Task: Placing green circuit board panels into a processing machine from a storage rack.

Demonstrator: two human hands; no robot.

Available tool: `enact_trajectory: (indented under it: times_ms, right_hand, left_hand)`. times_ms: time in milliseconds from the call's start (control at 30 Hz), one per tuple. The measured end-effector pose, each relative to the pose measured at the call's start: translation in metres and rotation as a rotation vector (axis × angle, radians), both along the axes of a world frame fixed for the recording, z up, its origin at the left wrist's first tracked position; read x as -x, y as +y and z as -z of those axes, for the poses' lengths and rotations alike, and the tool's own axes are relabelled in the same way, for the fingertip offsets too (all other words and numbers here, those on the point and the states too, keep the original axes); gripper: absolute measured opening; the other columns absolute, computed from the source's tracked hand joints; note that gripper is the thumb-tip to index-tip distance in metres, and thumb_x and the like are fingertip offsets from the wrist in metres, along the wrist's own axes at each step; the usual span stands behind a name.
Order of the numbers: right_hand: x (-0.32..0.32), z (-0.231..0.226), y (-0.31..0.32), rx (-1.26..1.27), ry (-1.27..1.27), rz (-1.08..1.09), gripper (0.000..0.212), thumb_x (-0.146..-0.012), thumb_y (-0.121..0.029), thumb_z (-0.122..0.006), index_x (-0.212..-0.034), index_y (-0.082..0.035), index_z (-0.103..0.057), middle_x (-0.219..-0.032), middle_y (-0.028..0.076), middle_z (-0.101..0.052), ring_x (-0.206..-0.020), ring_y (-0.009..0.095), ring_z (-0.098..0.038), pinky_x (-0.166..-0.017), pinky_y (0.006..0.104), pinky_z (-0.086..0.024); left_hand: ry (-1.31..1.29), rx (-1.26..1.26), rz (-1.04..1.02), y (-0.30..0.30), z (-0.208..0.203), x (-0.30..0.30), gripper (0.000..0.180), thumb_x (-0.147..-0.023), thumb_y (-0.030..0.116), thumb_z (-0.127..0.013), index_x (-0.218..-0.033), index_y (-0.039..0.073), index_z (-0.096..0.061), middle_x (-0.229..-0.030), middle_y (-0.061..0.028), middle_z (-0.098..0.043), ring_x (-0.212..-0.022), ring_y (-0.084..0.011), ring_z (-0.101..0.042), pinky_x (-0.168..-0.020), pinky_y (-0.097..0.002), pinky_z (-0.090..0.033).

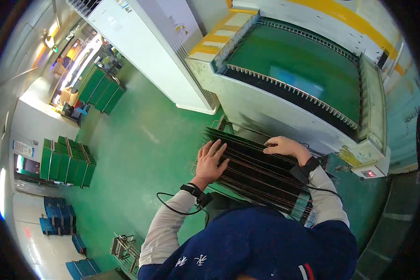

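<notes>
In front of me a wire rack (219, 122) holds a row of thin dark panels (259, 170) standing on edge, side by side with narrow gaps. Over the left ends of the panels is my left hand (211, 162), its fingers spread and nothing seen gripped. My right hand (288, 146) reaches in from the right above the far panels. Its fingers are slightly bent, with a gap between them and the thumb, and no panel shows between them. Whether the fingertips touch the panel edges I cannot tell. Both wrists wear black bands with cables.
Beyond the rack stands a white machine with a green liquid-filled basin (294, 65). A tall white cabinet (154, 51) is left of it. Green crates (67, 161) and blue crates (58, 217) line the left wall. A small metal frame (124, 249) sits on the floor at lower left.
</notes>
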State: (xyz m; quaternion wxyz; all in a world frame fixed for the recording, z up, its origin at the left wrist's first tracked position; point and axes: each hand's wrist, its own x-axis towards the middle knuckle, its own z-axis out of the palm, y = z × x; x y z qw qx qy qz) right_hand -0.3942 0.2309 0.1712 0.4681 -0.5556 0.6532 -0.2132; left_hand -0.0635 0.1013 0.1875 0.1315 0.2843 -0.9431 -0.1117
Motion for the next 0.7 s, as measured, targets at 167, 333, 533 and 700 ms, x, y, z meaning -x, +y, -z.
enact_trajectory:
  times_ms: [167,333,533,700]
  right_hand:
    - [0.000,0.018,-0.001,0.021,0.036,0.099,0.054,-0.091,-0.052,-0.066,-0.113,-0.003,-0.072,-0.105,0.018,-0.073,-0.099,0.031,-0.068,-0.086,0.0408,-0.051]
    - [-0.012,0.028,-0.003,0.076,0.186,0.213,0.054,-0.092,-0.054,-0.063,-0.103,-0.003,-0.075,-0.094,0.020,-0.072,-0.088,0.037,-0.069,-0.078,0.0434,-0.052]
    - [-0.023,0.001,-0.009,-0.082,0.263,0.156,0.051,-0.093,-0.050,-0.063,-0.105,-0.001,-0.074,-0.097,0.022,-0.072,-0.092,0.037,-0.069,-0.081,0.0427,-0.052]
    - [-0.014,0.028,-0.009,0.026,0.331,0.189,0.051,-0.090,-0.052,-0.067,-0.104,-0.003,-0.075,-0.096,0.022,-0.072,-0.092,0.036,-0.070,-0.080,0.0439,-0.052]
  left_hand:
    - [0.002,0.000,0.006,-0.002,0.001,0.000,0.060,-0.089,0.037,-0.065,-0.146,0.019,-0.052,-0.152,-0.0099,-0.045,-0.140,-0.0388,-0.038,-0.117,-0.0523,-0.027]
    - [-0.006,0.004,0.007,-0.004,0.002,0.000,0.060,-0.090,0.039,-0.064,-0.145,0.018,-0.051,-0.153,-0.0107,-0.044,-0.140,-0.0388,-0.038,-0.116,-0.0528,-0.027]
    - [-0.013,0.011,-0.002,-0.002,0.000,-0.001,0.060,-0.089,0.038,-0.067,-0.144,0.019,-0.053,-0.152,-0.0094,-0.045,-0.141,-0.0366,-0.038,-0.115,-0.0532,-0.030]
    - [-0.017,0.014,0.013,-0.005,0.004,-0.001,0.064,-0.087,0.040,-0.069,-0.145,0.019,-0.051,-0.153,-0.0087,-0.045,-0.142,-0.0361,-0.037,-0.116,-0.0534,-0.029]
